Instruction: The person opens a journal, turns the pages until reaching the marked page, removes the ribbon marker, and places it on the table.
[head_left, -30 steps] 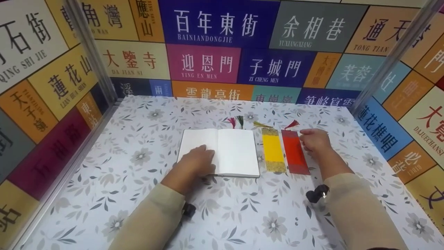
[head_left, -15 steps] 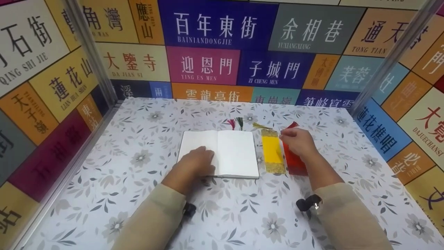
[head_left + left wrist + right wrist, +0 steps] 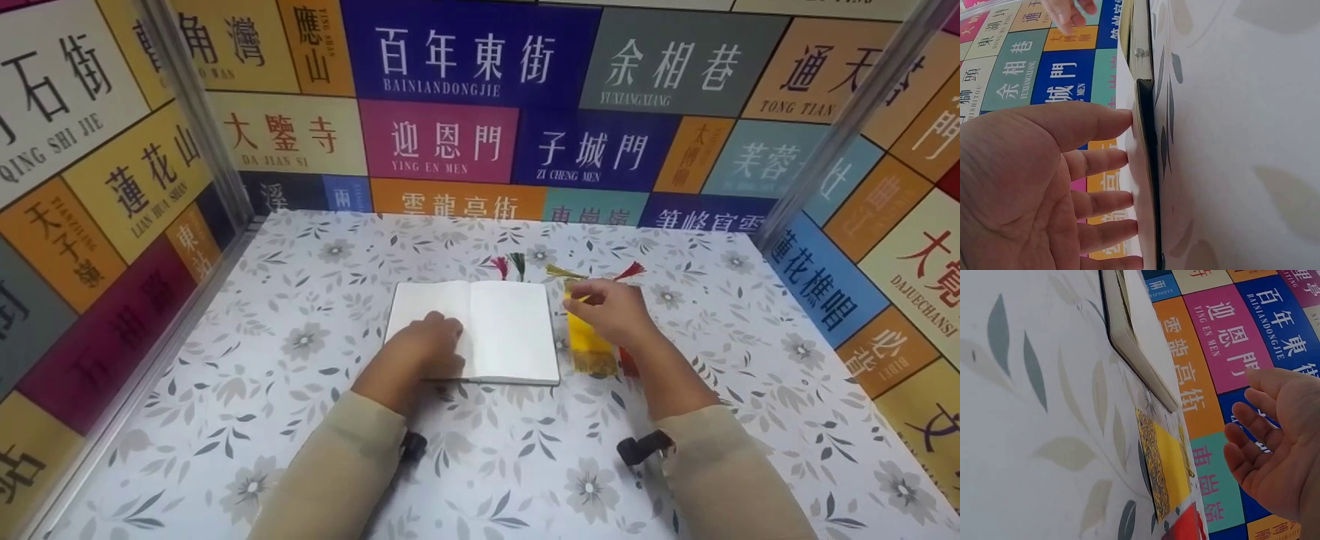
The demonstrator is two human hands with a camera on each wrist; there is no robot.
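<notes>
An open notebook with blank white pages lies on the table. My left hand rests its fingertips on the left page; the left wrist view shows the fingers nearly straight. To the notebook's right lies a yellow bookmark with patterned ends and a gold tassel. Above its top part hovers my right hand, fingers loosely bent, holding nothing in the right wrist view. A red bookmark with a red tassel lies beside the yellow one, mostly hidden by the right hand.
A pink tassel and a dark green tassel show just beyond the notebook's top edge. White floral cloth covers the table. Panels of coloured signs wall in the back and both sides.
My right hand has moved left, from beside the red bookmark, across it, to above the yellow one. The left hand has stayed on the left page.
</notes>
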